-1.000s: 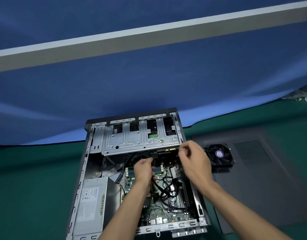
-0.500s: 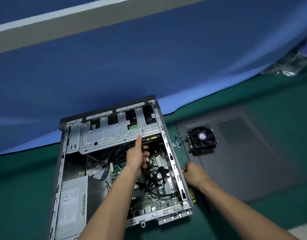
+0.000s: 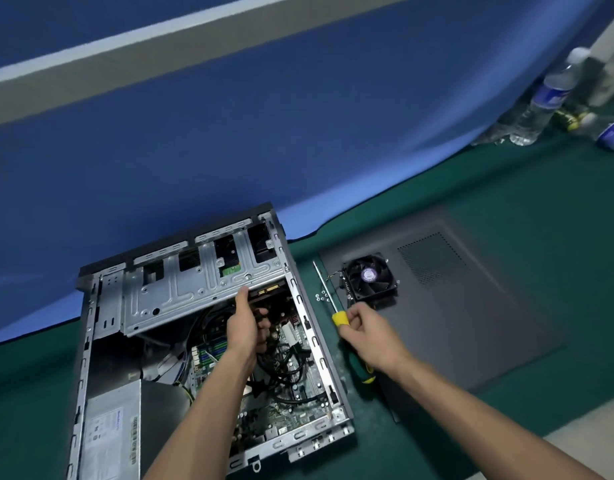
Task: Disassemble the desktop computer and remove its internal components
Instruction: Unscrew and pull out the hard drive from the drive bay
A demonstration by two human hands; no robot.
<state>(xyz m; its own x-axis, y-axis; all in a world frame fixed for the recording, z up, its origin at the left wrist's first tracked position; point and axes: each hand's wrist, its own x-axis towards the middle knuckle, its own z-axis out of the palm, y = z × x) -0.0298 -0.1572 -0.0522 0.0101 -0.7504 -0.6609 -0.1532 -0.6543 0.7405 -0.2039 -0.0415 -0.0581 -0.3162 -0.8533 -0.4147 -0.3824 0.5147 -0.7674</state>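
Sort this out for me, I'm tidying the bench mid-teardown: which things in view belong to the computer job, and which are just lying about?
Part of the job:
- open computer case
- drive cage, under the left hand's thumb
- screwdriver, gripped by the right hand
- removed fan
- side panel
- loose screws

Just lying about:
- water bottles

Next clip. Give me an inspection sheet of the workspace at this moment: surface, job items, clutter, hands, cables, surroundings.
Surface: green mat on the table.
Job's things: open computer case lying flat, drive cage and power supply inside; removed fan on the grey side panel; loose screws beside the case.
Clutter: plastic bottles at far right.
Hands: left hand inside the case, thumb on the cage edge; right hand grips a screwdriver.
Cables: black bundle over the motherboard.
Surroundings: blue backdrop.
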